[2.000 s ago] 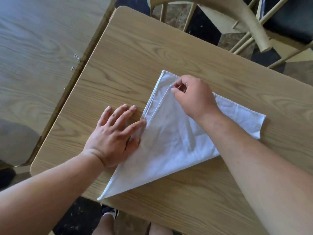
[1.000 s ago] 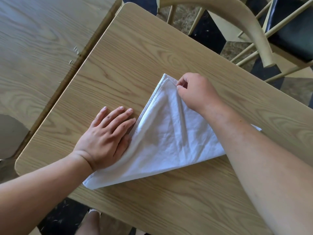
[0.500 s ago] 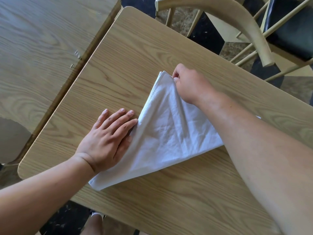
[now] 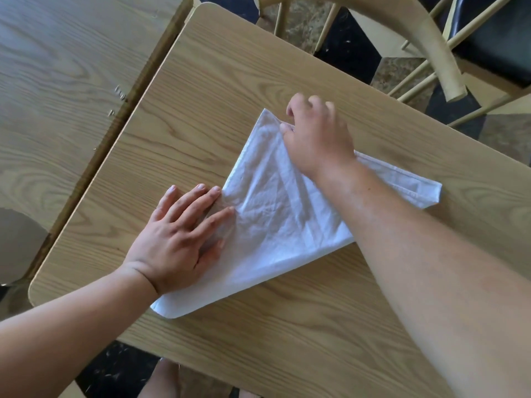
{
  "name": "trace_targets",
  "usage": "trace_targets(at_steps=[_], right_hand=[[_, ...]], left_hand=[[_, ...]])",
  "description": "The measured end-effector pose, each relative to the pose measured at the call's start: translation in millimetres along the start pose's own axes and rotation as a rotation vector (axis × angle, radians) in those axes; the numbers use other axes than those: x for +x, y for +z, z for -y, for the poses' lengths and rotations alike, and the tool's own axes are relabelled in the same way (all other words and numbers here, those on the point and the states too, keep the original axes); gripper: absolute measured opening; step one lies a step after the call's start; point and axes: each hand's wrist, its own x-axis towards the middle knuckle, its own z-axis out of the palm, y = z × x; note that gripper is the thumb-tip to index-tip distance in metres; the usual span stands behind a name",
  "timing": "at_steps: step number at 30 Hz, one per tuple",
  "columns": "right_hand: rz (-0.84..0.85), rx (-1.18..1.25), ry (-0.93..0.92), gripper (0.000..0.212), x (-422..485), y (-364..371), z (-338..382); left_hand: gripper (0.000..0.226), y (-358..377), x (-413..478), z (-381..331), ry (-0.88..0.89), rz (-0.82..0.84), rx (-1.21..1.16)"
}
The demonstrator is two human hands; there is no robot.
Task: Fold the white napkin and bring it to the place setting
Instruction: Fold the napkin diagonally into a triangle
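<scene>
**Napkin fold, top corner aligned**

Pale wood-grain table (image 4: 287, 326) background. Your right hand (image 4: 317, 136) pinches the far corner of the white cloth napkin (image 4: 275, 214), carried since a second ago onto the layer beneath; the fold looks nearly closed. Your left hand (image 4: 178, 239) lies flat, fingers spread, pinning the near-left edge.

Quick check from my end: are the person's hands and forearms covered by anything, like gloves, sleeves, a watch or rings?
Nothing is worn. The left hand and right hand are bare, with no gloves and no rings visible. Both forearms are uncovered up to the frame edge, with no sleeves, watch or wristband. Fingernails look short and unpainted.
</scene>
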Motion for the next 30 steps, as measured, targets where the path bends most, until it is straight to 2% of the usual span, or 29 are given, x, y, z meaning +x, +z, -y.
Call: trace_targets(at_steps=[2,3,8,14,19,25,30], right_hand=[[-0.180,0.070,-0.062,0.028,-28.0,10.7,9.2],[-0.196,0.128,-0.101,0.034,-44.7,16.8,13.8],[-0.023,0.189,-0.290,0.060,-129.2,52.6,28.7],[0.124,0.027,-0.371,0.070,-145.5,74.2,16.5],[0.162,-0.107,-0.198,0.072,-133.8,64.1,-34.8],[0.129,-0.164,-0.004,0.068,-118.2,34.5,-137.1],[0.092,-0.126,0.153,0.069,-100.1,16.5,-181.4]], left_hand=[[0.056,0.2,-0.2,-1.2,-0.009,-0.005,0.014],[0.056,0.0,0.0,-1.1,-0.012,-0.009,0.018],[0.057,-1.7,2.2,-3.1,-0.016,-0.015,0.015],[0.059,-4.7,2.1,0.8,-0.035,-0.023,0.026],[0.059,-0.7,0.7,-4.5,-0.026,-0.027,0.032],[0.059,0.7,3.8,-7.9,-0.020,-0.018,0.031],[0.058,2.2,3.9,-5.7,-0.017,-0.016,0.038]])
